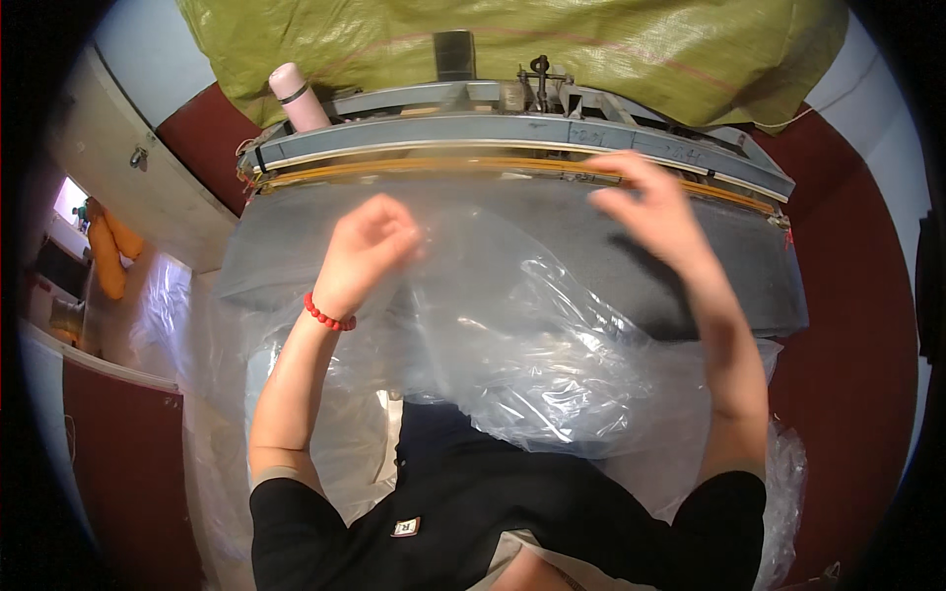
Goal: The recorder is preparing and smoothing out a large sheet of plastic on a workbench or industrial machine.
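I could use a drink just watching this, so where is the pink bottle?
In the head view, the pink bottle is at the upper left, beside the grey metal bar, with the yellow-green tarp behind it.

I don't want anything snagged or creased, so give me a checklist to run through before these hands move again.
1. Film lying flat: not ok; the clear plastic film is wrinkled and bunched toward the person.
2. Left hand gripping the film: cannot tell; its fingers are curled but blurred.
3. Right hand clear of the orange strip: cannot tell; the open hand's fingertips overlap it in view, and their height is unclear.
4. Wrist free of anything that could catch: not ok; a red bead bracelet is on the left wrist.
5. Pink bottle off the dark bench surface: ok; it is beyond it, at the frame's left end.
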A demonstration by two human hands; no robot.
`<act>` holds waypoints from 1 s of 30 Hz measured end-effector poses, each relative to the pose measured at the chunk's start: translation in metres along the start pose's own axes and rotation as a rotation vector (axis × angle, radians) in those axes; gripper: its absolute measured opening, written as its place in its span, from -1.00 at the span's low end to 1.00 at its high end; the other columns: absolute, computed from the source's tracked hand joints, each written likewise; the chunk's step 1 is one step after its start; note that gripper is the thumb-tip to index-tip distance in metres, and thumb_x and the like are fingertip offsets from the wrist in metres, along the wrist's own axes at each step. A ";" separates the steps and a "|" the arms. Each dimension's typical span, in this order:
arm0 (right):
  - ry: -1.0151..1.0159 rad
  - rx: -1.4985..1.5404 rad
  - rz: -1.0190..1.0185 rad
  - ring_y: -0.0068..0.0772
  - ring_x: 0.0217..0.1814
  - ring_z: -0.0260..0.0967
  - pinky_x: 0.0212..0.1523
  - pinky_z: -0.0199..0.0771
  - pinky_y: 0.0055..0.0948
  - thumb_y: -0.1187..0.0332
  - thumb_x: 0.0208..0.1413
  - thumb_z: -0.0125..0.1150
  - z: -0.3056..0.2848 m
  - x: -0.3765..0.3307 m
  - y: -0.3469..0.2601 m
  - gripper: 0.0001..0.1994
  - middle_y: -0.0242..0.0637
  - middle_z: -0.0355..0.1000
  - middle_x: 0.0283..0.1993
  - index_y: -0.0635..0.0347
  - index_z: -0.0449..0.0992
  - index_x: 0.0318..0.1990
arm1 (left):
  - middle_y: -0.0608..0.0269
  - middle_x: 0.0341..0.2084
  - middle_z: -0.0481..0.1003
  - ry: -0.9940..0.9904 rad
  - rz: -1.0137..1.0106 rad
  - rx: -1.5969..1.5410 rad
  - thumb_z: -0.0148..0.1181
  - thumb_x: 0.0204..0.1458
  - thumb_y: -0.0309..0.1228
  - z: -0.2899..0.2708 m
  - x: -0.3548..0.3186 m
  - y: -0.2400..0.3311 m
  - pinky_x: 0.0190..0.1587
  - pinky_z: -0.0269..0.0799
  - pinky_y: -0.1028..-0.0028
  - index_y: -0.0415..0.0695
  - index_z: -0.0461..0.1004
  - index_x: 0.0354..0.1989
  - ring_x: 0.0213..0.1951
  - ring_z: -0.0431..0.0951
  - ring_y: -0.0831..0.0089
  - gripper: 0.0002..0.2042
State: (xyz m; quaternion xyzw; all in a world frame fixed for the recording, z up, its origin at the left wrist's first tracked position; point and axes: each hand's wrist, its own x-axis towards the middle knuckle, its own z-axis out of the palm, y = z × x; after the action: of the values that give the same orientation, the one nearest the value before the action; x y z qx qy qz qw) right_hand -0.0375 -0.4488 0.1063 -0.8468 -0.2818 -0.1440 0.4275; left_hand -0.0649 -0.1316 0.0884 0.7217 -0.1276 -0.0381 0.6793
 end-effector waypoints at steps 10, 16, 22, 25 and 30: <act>-0.453 0.651 0.035 -0.60 -0.32 0.31 -0.26 0.31 -0.61 0.45 -0.05 0.09 0.130 0.041 -0.049 -0.82 -0.43 0.39 -0.38 0.22 0.45 -0.24 | 0.32 -0.52 0.39 -0.011 0.441 0.601 0.19 -0.23 -0.63 -0.023 -0.022 0.018 -0.47 0.27 0.63 -0.16 0.32 -0.54 -0.47 0.39 0.60 -0.85; -0.294 1.098 0.348 -0.78 -0.56 0.15 -0.57 0.16 -0.73 0.37 -0.02 0.10 0.168 0.038 -0.048 -0.88 -0.52 0.35 -0.54 0.18 0.50 -0.34 | 0.17 -0.42 0.38 0.318 0.828 1.065 0.21 -0.44 -0.64 -0.008 -0.004 -0.007 -0.38 0.36 0.43 -0.17 0.31 -0.48 -0.37 0.40 0.27 -0.72; 0.189 0.860 0.551 -0.57 -0.18 0.25 -0.26 0.19 -0.59 0.31 0.02 0.03 0.112 0.015 0.070 -0.73 -0.38 0.36 -0.20 0.17 0.35 -0.11 | -0.04 0.05 0.11 0.392 0.575 0.920 0.25 -0.28 -0.40 -0.060 0.029 -0.077 0.09 0.07 0.30 -0.23 0.16 -0.01 0.09 0.09 0.06 -0.41; 0.381 1.274 0.380 -0.50 -0.26 0.29 -0.29 0.30 -0.58 0.40 0.02 0.04 0.002 -0.066 0.219 -0.77 -0.31 0.34 -0.28 0.23 0.34 -0.15 | -0.16 0.13 0.00 0.602 0.288 1.278 0.20 -0.18 -0.23 -0.162 0.022 -0.146 0.15 -0.04 0.25 -0.33 0.04 0.09 0.17 -0.04 -0.03 -0.31; 0.794 -0.654 0.595 -0.38 -0.29 0.30 -0.22 0.27 -0.44 0.24 0.09 -0.09 -0.177 -0.231 0.310 -0.69 -0.18 0.41 -0.33 0.34 0.42 -0.25 | -0.06 0.13 0.04 0.579 -0.146 1.475 0.10 -0.13 -0.08 -0.231 0.002 -0.153 0.13 0.00 0.18 -0.26 0.05 0.12 0.19 -0.02 0.05 -0.31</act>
State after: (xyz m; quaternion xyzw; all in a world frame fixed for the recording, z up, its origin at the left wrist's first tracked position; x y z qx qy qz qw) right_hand -0.0369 -0.8208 -0.1000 -0.8586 0.2080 -0.4029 0.2393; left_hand 0.0103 0.0992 -0.0454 0.9730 0.1093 0.2011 0.0280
